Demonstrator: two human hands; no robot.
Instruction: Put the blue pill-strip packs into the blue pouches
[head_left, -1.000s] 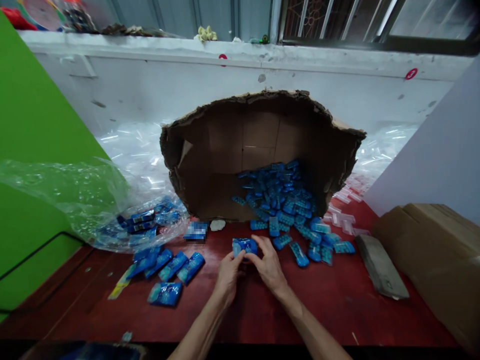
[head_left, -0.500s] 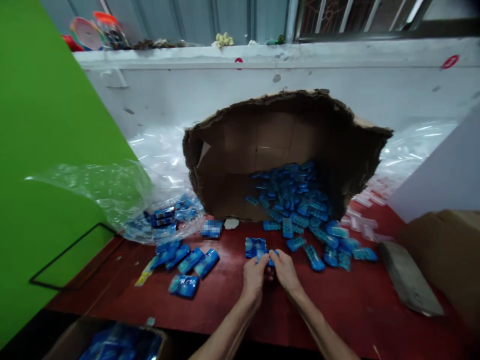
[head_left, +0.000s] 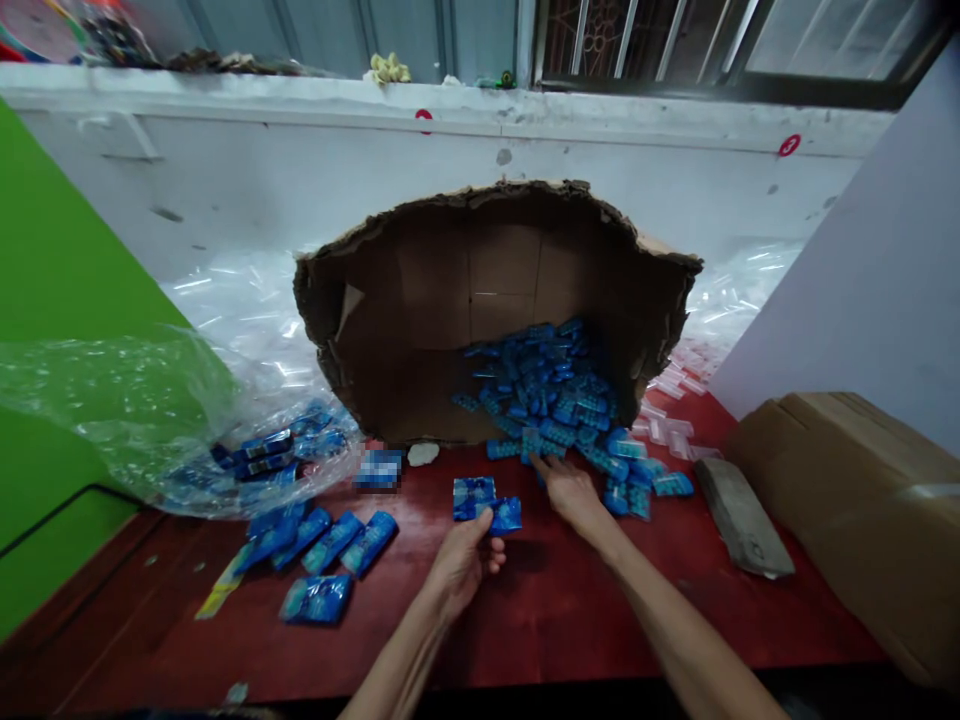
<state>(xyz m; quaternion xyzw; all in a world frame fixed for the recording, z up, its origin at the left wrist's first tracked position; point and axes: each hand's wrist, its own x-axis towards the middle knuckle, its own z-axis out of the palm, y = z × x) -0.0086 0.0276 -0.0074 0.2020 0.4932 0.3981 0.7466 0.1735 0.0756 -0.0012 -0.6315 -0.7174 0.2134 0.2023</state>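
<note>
My left hand (head_left: 461,562) pinches a flat blue packet (head_left: 506,514) between thumb and fingers, just above the red table. Behind that packet, and partly covered by it, lies another blue packet (head_left: 472,490). My right hand (head_left: 574,492) reaches forward with its fingers stretched out to the near edge of a pile of small blue-turquoise packs (head_left: 555,385). Its fingertips touch or hover over the packs there; which of the two I cannot tell. The pile spills from a torn cardboard box (head_left: 427,290) lying open towards me. Several filled-looking blue packets (head_left: 369,543) rest left of my left hand.
Clear plastic film (head_left: 247,400) drapes over more blue packets at the left. A brown carton (head_left: 832,500) and a grey flat slab (head_left: 742,515) stand at the right. Pale pink clear pieces (head_left: 667,428) lie behind the pile. A green panel (head_left: 67,260) bounds the left side.
My hands were together at the blue packet; my right hand has let go and moved forward right to the pile. My left hand keeps the packet. The view has swung right.
</note>
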